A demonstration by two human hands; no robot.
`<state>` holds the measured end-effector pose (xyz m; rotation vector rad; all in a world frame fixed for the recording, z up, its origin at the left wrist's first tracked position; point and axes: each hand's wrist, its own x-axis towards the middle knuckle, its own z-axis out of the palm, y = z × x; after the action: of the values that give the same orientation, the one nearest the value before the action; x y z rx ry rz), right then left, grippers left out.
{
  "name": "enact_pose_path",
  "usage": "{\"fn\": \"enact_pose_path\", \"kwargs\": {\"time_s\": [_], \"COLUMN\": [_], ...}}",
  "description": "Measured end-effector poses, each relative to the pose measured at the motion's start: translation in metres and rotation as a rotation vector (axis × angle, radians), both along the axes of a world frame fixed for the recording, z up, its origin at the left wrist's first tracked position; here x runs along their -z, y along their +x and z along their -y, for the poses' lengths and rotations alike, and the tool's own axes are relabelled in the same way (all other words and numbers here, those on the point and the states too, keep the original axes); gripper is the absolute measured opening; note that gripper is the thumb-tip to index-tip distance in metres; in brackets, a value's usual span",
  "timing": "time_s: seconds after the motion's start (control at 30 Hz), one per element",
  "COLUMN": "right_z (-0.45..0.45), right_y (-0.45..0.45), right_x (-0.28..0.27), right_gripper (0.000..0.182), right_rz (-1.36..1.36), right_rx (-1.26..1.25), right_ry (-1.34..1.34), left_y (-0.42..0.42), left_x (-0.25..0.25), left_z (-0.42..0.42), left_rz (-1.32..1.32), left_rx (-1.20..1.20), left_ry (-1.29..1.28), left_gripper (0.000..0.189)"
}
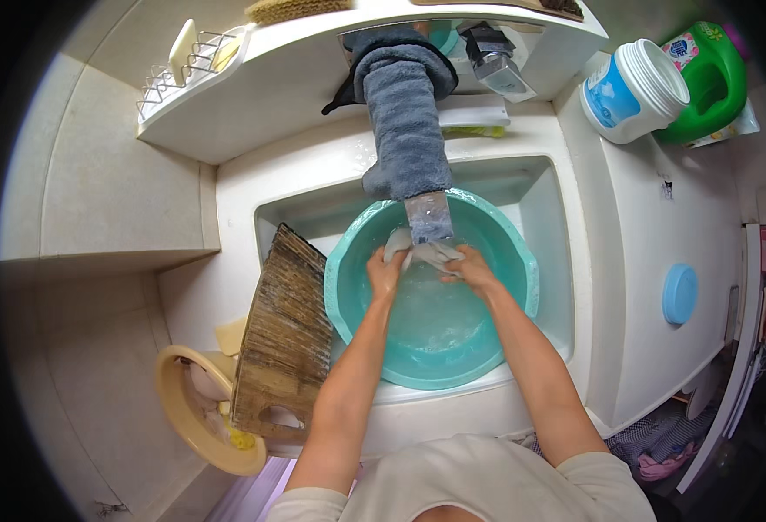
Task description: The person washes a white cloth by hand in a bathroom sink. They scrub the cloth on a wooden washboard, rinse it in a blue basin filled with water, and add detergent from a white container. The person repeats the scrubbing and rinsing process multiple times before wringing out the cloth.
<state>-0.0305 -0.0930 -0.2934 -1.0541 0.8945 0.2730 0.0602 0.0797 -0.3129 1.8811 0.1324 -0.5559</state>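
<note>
Inside a turquoise plastic basin (432, 375), my left hand (385, 273) and my right hand (474, 269) grip a wet white cloth (436, 254) between them. Cloudy water (435, 313) with some suds lies in the basin below the cloth. Just above my hands is the clear end (432, 225) of a faucet wrapped in a grey towel (405, 117). Whether water is running from it onto the cloth is hard to tell. The basin stands in a white sink (552, 261). My fingertips are partly hidden by the cloth.
A worn wooden washboard (285, 333) leans on the sink's left edge, beside a beige basin (171, 378). To the right are an open white tub (631, 91), a green detergent jug (709, 91) and a blue lid (680, 293). A wire soap rack (180, 68) sits on the back ledge.
</note>
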Motion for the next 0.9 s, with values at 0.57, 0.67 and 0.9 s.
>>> {"fn": "enact_pose_path", "kwargs": {"time_s": [0.57,0.67,0.9], "right_z": [-0.115,-0.06,-0.068], "right_y": [0.023,0.038,0.045], "right_x": [-0.107,-0.075,-0.094], "right_gripper": [0.014,0.013,0.018], "right_rz": [0.713,0.497,0.584], "right_rx": [-0.499,-0.446,-0.272], "right_ry": [-1.335,-1.405,-1.161], "left_y": [-0.009,-0.015,-0.023], "left_x": [-0.016,-0.12,-0.098], "left_z": [0.013,0.049,0.024], "left_rz": [-0.752,-0.756,-0.675], "left_rx": [-0.015,-0.407,-0.42], "left_ry": [-1.649,-0.72,-0.683], "left_gripper": [0.037,0.024,0.037]}}
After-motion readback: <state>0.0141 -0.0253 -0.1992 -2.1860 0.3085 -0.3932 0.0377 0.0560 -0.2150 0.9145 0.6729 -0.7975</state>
